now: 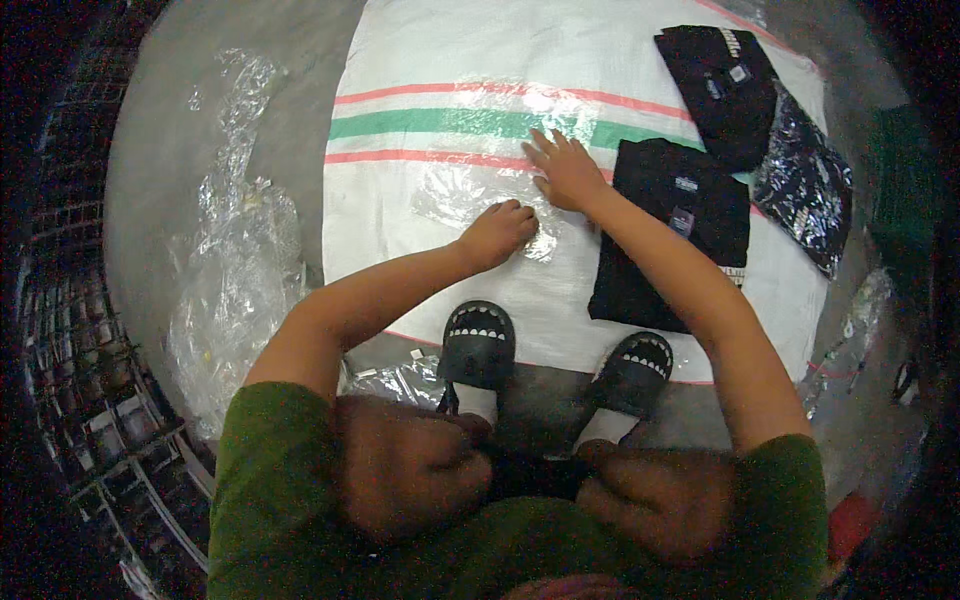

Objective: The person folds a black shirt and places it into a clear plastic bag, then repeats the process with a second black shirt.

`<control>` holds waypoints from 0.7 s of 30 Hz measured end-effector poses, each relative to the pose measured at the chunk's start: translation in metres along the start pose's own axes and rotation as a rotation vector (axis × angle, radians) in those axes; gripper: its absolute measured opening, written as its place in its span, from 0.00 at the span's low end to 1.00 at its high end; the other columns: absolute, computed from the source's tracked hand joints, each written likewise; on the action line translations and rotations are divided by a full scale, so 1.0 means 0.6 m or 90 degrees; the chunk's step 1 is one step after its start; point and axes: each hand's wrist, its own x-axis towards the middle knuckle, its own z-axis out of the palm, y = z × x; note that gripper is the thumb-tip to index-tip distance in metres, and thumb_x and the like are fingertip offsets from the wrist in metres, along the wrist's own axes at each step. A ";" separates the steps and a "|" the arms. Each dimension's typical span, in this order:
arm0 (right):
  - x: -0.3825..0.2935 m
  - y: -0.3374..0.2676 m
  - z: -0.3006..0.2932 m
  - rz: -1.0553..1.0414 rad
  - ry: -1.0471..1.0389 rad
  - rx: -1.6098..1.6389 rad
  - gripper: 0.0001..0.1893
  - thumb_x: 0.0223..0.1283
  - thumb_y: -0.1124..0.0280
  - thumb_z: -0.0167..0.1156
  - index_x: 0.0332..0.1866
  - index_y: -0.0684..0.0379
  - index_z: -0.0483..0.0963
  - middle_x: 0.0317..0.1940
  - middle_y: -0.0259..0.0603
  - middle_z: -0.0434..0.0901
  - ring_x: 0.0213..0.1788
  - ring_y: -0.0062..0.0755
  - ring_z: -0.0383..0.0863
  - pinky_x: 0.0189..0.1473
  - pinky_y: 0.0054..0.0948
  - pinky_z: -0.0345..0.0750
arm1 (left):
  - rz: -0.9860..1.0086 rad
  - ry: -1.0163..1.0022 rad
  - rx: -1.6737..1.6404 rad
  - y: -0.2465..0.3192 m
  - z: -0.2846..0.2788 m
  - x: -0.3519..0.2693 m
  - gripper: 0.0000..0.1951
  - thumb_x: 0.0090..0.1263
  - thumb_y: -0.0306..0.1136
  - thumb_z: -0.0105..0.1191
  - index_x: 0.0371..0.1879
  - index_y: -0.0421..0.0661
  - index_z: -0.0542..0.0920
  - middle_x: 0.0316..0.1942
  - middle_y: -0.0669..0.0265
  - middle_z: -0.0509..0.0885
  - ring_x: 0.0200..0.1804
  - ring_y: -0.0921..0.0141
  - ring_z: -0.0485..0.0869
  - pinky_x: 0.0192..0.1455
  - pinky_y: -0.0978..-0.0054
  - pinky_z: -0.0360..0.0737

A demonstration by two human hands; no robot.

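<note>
A clear plastic bag [457,196] lies flat on a white woven sheet [390,247] with red and green stripes. On the bag's near edge rests my left hand [501,234], fingers curled; whether it pinches the film cannot be told. My right hand [564,171] lies on the bag with its fingers spread. Just right of it, partly under my right forearm, is a folded black garment [637,195] with a tag. Beyond that sit another folded black garment [697,75] and a black garment in a shiny clear bag [806,180].
Crumpled clear plastic bags [247,292] are heaped on the grey floor at the left. More clear film [397,381] lies near my left foot. My black slides [478,345] stand at the sheet's near edge. A metal wire rack [112,450] is at the far left.
</note>
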 end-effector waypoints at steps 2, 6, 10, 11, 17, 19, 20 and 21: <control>0.019 -0.004 0.029 0.034 -0.032 -0.040 0.31 0.63 0.57 0.50 0.71 0.52 0.58 0.74 0.42 0.51 0.74 0.52 0.52 0.71 0.53 0.54 | -0.002 0.007 0.026 -0.005 0.006 0.001 0.11 0.57 0.28 0.52 0.40 0.44 0.75 0.41 0.59 0.75 0.47 0.58 0.75 0.52 0.64 0.73; 0.009 -0.014 0.039 0.016 0.003 -0.064 0.30 0.68 0.53 0.42 0.74 0.50 0.54 0.76 0.40 0.46 0.76 0.51 0.46 0.73 0.53 0.48 | -0.031 -0.034 -0.001 -0.016 0.011 -0.008 0.08 0.59 0.29 0.51 0.37 0.45 0.75 0.41 0.59 0.75 0.48 0.59 0.74 0.52 0.64 0.75; 0.001 -0.007 0.042 0.011 0.011 -0.044 0.29 0.69 0.54 0.42 0.73 0.50 0.54 0.76 0.38 0.45 0.76 0.49 0.46 0.73 0.51 0.47 | -0.057 -0.005 -0.035 -0.011 0.016 -0.010 0.09 0.61 0.30 0.52 0.40 0.45 0.76 0.43 0.57 0.75 0.49 0.57 0.75 0.53 0.63 0.76; 0.004 -0.007 0.044 0.009 0.018 -0.043 0.29 0.69 0.54 0.42 0.73 0.50 0.54 0.76 0.38 0.45 0.76 0.49 0.46 0.73 0.51 0.47 | -0.057 0.027 -0.027 -0.009 0.013 -0.009 0.09 0.61 0.30 0.52 0.40 0.45 0.76 0.44 0.56 0.75 0.49 0.57 0.75 0.53 0.63 0.75; 0.005 0.001 0.056 0.003 0.047 -0.057 0.29 0.69 0.53 0.41 0.73 0.49 0.55 0.75 0.38 0.49 0.75 0.48 0.47 0.73 0.52 0.48 | -0.122 -0.057 -0.050 -0.012 0.013 -0.003 0.10 0.62 0.29 0.50 0.41 0.41 0.76 0.41 0.55 0.76 0.43 0.55 0.76 0.47 0.59 0.75; 0.007 0.000 0.058 0.002 0.059 -0.053 0.29 0.69 0.53 0.41 0.73 0.49 0.55 0.75 0.38 0.49 0.76 0.48 0.47 0.73 0.52 0.48 | -0.185 -0.102 -0.032 -0.020 0.031 -0.003 0.10 0.62 0.29 0.50 0.40 0.40 0.76 0.40 0.55 0.76 0.43 0.55 0.76 0.46 0.58 0.75; 0.005 0.001 0.058 0.005 0.063 -0.053 0.29 0.69 0.53 0.42 0.73 0.49 0.54 0.75 0.38 0.49 0.76 0.48 0.47 0.73 0.52 0.48 | -0.162 -0.091 -0.023 -0.019 0.025 0.002 0.09 0.61 0.29 0.50 0.39 0.39 0.76 0.39 0.54 0.76 0.44 0.55 0.76 0.47 0.57 0.75; 0.003 0.003 0.057 0.005 0.060 -0.055 0.29 0.69 0.53 0.42 0.73 0.49 0.55 0.75 0.38 0.49 0.76 0.48 0.47 0.73 0.52 0.48 | -0.139 -0.080 -0.013 -0.019 0.019 0.004 0.09 0.61 0.29 0.50 0.38 0.39 0.76 0.39 0.53 0.76 0.44 0.54 0.76 0.48 0.56 0.74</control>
